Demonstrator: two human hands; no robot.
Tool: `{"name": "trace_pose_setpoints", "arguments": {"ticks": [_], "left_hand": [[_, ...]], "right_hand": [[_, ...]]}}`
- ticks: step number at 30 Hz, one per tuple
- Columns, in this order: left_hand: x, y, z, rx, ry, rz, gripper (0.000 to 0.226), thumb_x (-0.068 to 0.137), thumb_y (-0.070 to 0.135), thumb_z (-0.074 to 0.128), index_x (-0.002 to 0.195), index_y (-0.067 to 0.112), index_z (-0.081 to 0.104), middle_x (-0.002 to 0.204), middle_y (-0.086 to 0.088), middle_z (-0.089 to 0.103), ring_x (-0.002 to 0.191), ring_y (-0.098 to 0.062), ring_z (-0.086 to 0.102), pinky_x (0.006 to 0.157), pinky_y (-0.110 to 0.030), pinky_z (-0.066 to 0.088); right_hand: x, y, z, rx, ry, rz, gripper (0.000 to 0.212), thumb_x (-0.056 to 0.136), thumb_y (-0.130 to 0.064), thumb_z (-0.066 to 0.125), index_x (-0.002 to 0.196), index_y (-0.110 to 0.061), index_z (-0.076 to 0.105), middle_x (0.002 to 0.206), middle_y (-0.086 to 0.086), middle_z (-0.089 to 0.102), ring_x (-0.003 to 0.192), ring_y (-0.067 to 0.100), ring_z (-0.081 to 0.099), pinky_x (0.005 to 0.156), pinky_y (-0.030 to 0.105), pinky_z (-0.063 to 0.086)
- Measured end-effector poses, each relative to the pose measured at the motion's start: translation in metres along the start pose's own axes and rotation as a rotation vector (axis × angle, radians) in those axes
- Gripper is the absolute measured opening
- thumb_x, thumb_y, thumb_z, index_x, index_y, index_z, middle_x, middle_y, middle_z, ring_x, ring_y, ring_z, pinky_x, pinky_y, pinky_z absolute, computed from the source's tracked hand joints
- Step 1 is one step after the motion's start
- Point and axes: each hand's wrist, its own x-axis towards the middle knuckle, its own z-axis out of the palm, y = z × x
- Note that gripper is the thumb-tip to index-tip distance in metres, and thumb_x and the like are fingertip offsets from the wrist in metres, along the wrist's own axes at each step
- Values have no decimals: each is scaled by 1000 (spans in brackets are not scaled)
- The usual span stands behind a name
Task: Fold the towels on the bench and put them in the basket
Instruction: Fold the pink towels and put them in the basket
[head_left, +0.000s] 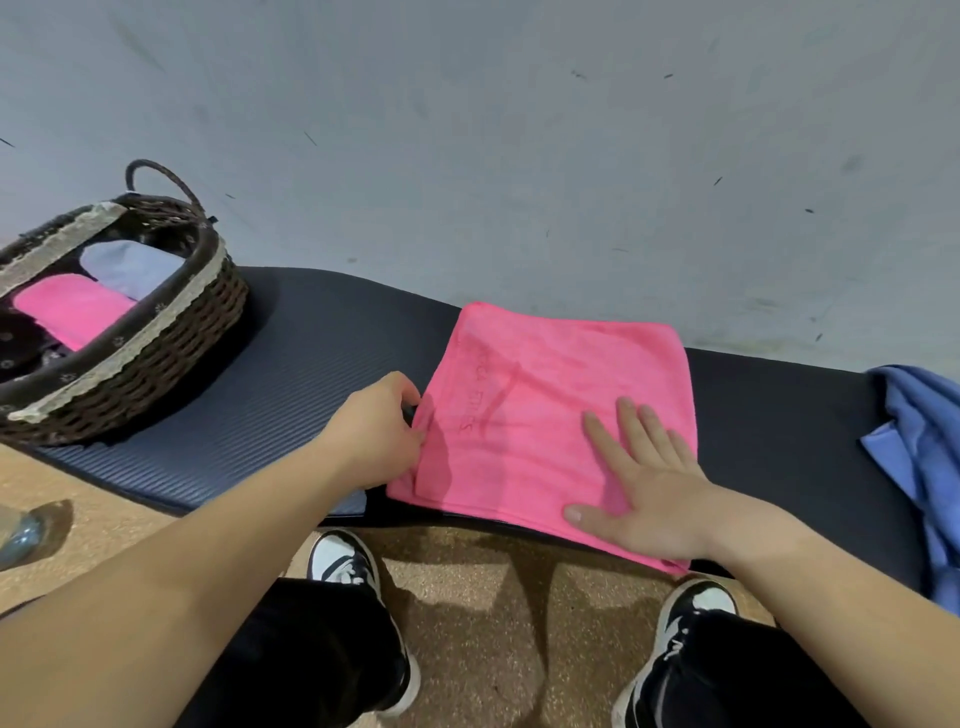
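Observation:
A pink towel (545, 384) lies folded into a rough square on the dark bench (311, 364). My left hand (376, 426) pinches the towel's left edge. My right hand (644, 488) lies flat on the towel's near right corner, fingers spread. A dark wicker basket (150, 358) with a lace trim stands on the bench's left end. Inside it are a folded pink towel (72, 306) and a folded light blue towel (132, 267). A blue towel (919, 441) lies crumpled at the bench's right end.
A grey wall (519, 156) runs right behind the bench. My two black-and-white shoes (348, 561) stand on the brown speckled floor in front of it. A clear plastic bottle (21, 530) lies on the floor at the left.

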Motion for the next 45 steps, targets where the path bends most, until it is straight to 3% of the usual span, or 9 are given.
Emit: {"name": "trace_pose_setpoints", "arguments": {"ticks": [6, 12, 16, 18, 23, 30, 34, 40, 45], "left_hand": [[2, -1, -4, 138, 49, 74, 25, 92, 25, 65, 115, 20, 57, 89, 3, 66, 85, -17, 62, 72, -35, 52], [-12, 31, 11, 207, -12, 156, 38, 95, 47, 60, 80, 13, 64, 75, -3, 69, 71, -22, 66, 62, -35, 55], [-13, 39, 20, 273, -124, 103, 38, 85, 54, 71, 81, 17, 60, 80, 2, 65, 76, -19, 65, 62, -34, 53], [-11, 39, 21, 222, -138, 83, 31, 86, 46, 72, 86, 16, 65, 85, 1, 68, 79, -21, 67, 67, -38, 58], [-13, 36, 20, 151, -150, 81, 20, 88, 35, 67, 82, 16, 66, 82, 1, 70, 77, -22, 69, 73, -41, 62], [-12, 26, 11, -47, -148, 117, 15, 88, 31, 73, 95, 30, 59, 86, 11, 66, 77, -10, 64, 69, -31, 56], [-9, 18, 7, -107, -179, 80, 32, 88, 33, 78, 113, 30, 59, 88, 11, 64, 77, -11, 64, 68, -31, 56], [-6, 10, 7, -231, -186, -6, 20, 79, 29, 88, 82, 21, 69, 91, 7, 73, 90, -14, 73, 77, -34, 61], [-9, 14, -4, -372, -209, -87, 21, 83, 23, 79, 87, 6, 68, 65, 8, 62, 52, -15, 57, 50, -26, 48]], "right_hand": [[-8, 13, 2, -47, -37, 44, 108, 84, -88, 35, 148, -42, -39, 151, 4, -55, 140, 24, -49, 123, 43, -20], [-27, 21, -12, -37, -81, 61, 112, 84, -84, 44, 156, -38, -29, 160, 4, -43, 146, 23, -41, 126, 42, -14], [-24, 3, -47, 251, 119, -8, 91, 86, -74, 50, 162, -29, 27, 172, -1, 11, 158, 16, 8, 125, 30, 11], [-12, -10, -60, 387, 290, -19, 71, 93, -59, 59, 152, -22, 47, 160, -4, 42, 139, 6, 42, 110, 20, 29], [56, -44, -81, 394, 471, -45, 40, 99, -34, 63, 135, -16, 64, 139, -1, 64, 123, 14, 61, 95, 18, 37], [155, -64, -104, 327, 465, 20, 42, 101, -30, 56, 139, -13, 60, 139, 8, 64, 128, 28, 58, 109, 36, 45], [178, -62, -100, 365, 516, 59, 15, 97, -27, 64, 102, -18, 74, 107, 4, 73, 107, 27, 66, 89, 31, 50], [170, -62, -101, 501, 718, -5, 16, 93, -25, 66, 78, -22, 67, 79, -4, 70, 79, 22, 65, 75, 33, 53], [162, -70, -123, 609, 864, 47, 10, 89, -28, 57, 85, -19, 59, 78, -8, 62, 78, 21, 59, 71, 33, 47]]}}
